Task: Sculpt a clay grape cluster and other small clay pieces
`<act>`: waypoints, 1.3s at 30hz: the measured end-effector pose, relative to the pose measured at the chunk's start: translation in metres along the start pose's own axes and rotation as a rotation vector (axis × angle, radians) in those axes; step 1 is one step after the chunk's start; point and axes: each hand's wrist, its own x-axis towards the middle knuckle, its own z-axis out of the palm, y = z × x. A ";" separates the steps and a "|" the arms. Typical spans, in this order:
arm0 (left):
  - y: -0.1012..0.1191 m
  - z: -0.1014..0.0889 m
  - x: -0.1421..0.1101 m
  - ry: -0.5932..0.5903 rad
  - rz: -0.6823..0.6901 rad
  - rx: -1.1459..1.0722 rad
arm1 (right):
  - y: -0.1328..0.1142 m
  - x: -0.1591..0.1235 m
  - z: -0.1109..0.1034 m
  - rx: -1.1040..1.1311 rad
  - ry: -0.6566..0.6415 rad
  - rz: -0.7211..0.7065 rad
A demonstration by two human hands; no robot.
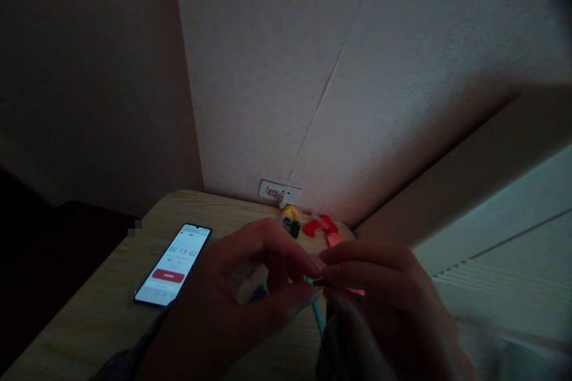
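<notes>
My left hand (254,292) and my right hand (384,286) meet fingertip to fingertip above the wooden table. Both are closed in a pinch on something small and dark, too dim and covered to name. A short pink strip (357,292) sticks out beside my right fingers; whether they hold it I cannot tell. Below the fingertips a thin teal strip (317,314) runs down toward me. Something purple (259,293) shows partly behind my left hand.
A phone (172,265) with a running timer lies left of my hands on the table (89,309). Yellow and black pieces (291,221) and red pieces (322,225) are at the back, near a wall socket (279,191). Walls rise close behind and to the right.
</notes>
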 end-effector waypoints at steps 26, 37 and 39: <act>-0.004 -0.002 0.000 0.013 0.048 -0.001 | 0.001 0.005 -0.003 0.034 -0.039 -0.046; 0.001 0.001 -0.001 0.036 -0.031 -0.009 | -0.002 0.000 0.003 0.040 0.012 -0.009; 0.000 0.000 0.000 0.019 0.007 -0.008 | -0.001 0.000 0.002 0.033 0.030 -0.005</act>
